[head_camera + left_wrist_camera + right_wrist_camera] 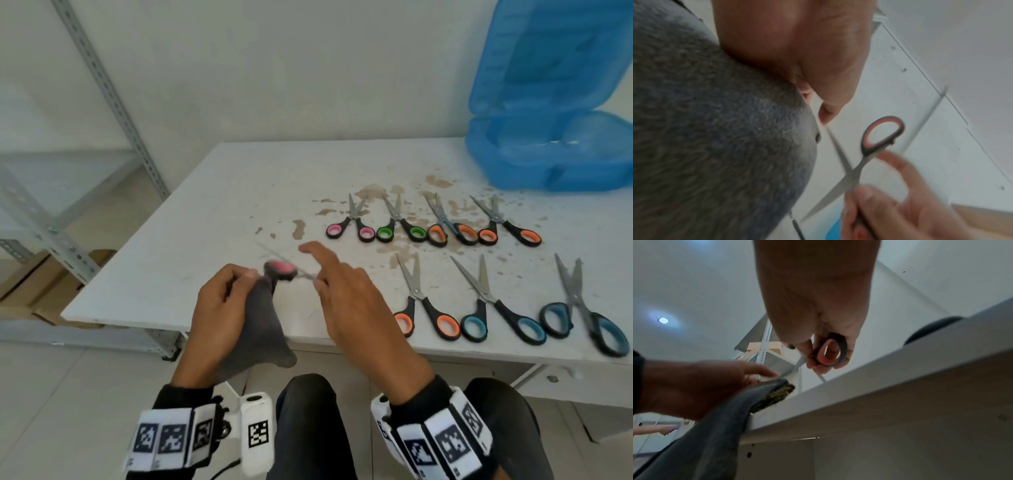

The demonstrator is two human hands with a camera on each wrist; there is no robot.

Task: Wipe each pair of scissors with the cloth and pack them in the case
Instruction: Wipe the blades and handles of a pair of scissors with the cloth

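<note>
Right grip: your right hand (352, 301) pinches the pink-and-black-handled steel scissors (281, 269) at one handle loop, thumb and lower fingers curled round it, index finger extended clear.
Left grip: your left hand (219, 311) is closed round the grey terry cloth (263, 329), which hangs below it over the bench edge.
Key relation: the held scissors lie between your hands, blades spread apart and pointing away toward the left; the cloth is just beside the handle end. The left hand is nearer the blades.
Case: the open blue plastic case (548, 150) stands at the far right of the white stained bench (205, 205), well apart from both hands.
Count, scissors on bench: seven, four in the far row and three in the near row.
Count, scissors in hand: one.
Count, cloth: one.
Count, case: one; contents cannot be told.
</note>
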